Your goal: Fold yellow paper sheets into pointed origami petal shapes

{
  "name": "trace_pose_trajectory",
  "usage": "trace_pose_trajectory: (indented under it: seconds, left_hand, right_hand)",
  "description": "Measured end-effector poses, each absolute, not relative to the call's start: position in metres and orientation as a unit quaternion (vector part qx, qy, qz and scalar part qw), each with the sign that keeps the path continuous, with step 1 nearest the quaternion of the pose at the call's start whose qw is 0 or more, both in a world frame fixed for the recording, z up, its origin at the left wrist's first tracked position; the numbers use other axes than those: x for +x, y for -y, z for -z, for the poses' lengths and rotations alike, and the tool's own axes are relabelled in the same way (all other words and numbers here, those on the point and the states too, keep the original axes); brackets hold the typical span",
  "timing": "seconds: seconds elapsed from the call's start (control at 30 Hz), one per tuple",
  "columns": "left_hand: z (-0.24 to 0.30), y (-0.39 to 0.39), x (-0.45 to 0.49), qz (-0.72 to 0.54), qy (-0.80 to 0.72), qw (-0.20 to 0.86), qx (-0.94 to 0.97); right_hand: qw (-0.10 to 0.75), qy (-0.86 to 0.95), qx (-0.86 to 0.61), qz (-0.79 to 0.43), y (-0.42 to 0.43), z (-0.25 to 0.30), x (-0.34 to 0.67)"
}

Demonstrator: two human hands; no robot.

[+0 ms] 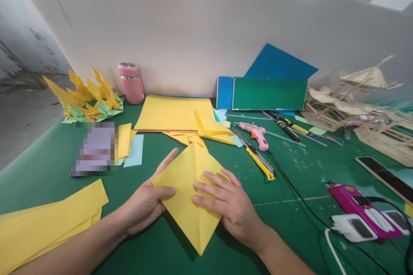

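A square sheet of yellow paper (183,184), turned corner-up with a crease down its middle, is between my hands over the green table. My left hand (151,193) grips its left corner, thumb on top and the index finger stretched out behind the edge. Across the right half lie the fingers of my right hand (226,197), with the thumb hidden under the sheet. Just beyond the top corner are folded yellow paper pieces (185,137). Long yellow sheets (58,223) lie beside my left forearm.
Behind are a yellow paper stack (171,114), pink flask (131,84) and folded-paper ornament (92,99). To the right lie a pink glue gun (254,134), yellow utility knife (260,163), phone (387,178), magenta power strip (358,206) and cables. Wooden models (342,103) stand far right.
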State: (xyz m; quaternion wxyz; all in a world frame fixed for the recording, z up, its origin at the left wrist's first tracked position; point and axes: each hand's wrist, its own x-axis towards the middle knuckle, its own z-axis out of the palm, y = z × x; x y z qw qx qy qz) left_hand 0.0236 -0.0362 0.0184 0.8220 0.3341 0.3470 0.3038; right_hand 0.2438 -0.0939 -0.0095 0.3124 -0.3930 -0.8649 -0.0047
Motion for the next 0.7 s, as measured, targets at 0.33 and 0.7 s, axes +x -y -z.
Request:
trace_pose_trajectory:
  seconds: [0.33, 0.7]
  left_hand:
    - [-0.029, 0.017, 0.011, -0.250, -0.343, 0.833, 0.356]
    - [-0.024, 0.026, 0.024, -0.291, -0.447, 0.740, 0.410]
  right_hand:
    - [0.279, 0.888, -0.367, -0.015, 0.097, 0.009, 0.248]
    - [0.292, 0.849, -0.440, -0.041, 0.093, 0.017, 0.246]
